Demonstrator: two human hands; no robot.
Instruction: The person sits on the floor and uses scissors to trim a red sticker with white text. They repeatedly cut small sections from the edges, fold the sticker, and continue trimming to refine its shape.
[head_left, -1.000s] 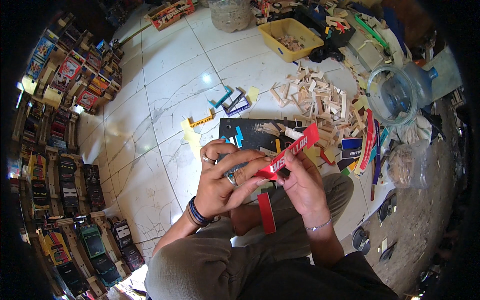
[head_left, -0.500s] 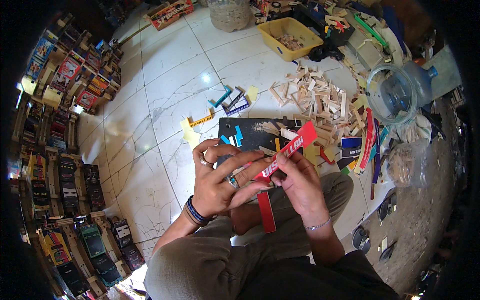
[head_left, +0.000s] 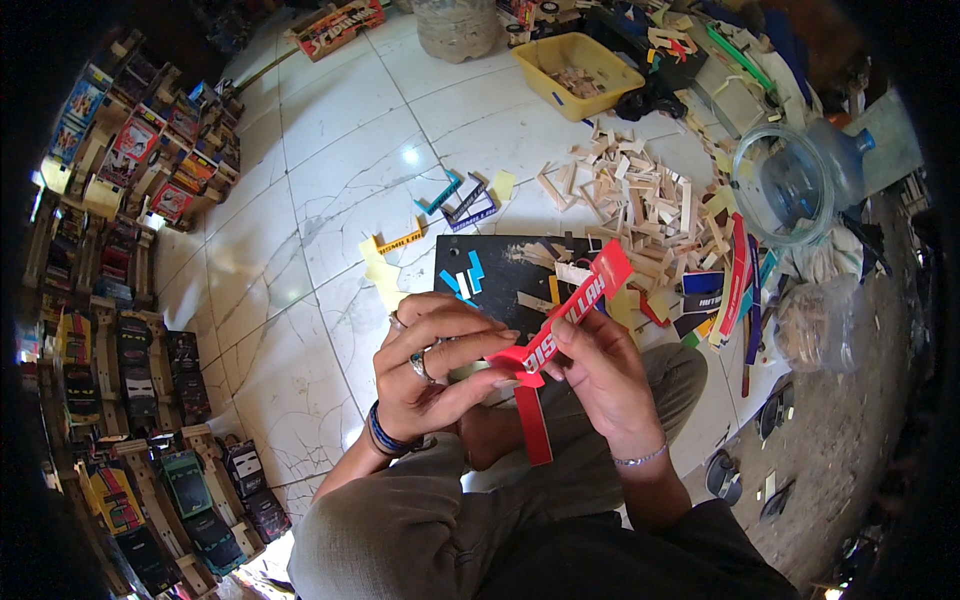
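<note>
A red strip with white lettering [head_left: 608, 272] slants up to the right between my hands, its lower left end bent into a short flap. My left hand [head_left: 430, 365], wearing rings and dark bracelets, pinches that flap between thumb and fingers. The thumb and fingers of my right hand [head_left: 605, 385] grip the strip near its middle. Below it hangs a narrow red piece [head_left: 534, 430]; whether it is joined to the strip, I cannot tell. Beyond my hands a black board [head_left: 490, 255] lies on the floor, with small blue and white pieces [head_left: 466, 277] on it.
Loose wooden pieces [head_left: 640, 195] are heaped right of the board, below a yellow basin [head_left: 580, 75]. Folded lettered strips [head_left: 470, 205] lie ahead on white tiles. Colored strips [head_left: 738, 280] and a clear plastic container [head_left: 783, 185] are at right. Toy trucks [head_left: 130, 365] line the left.
My left hand has drawn slightly left and its fingers have curled in. The strip's lower left end now shows as a bent flap. My right hand has kept its grip.
</note>
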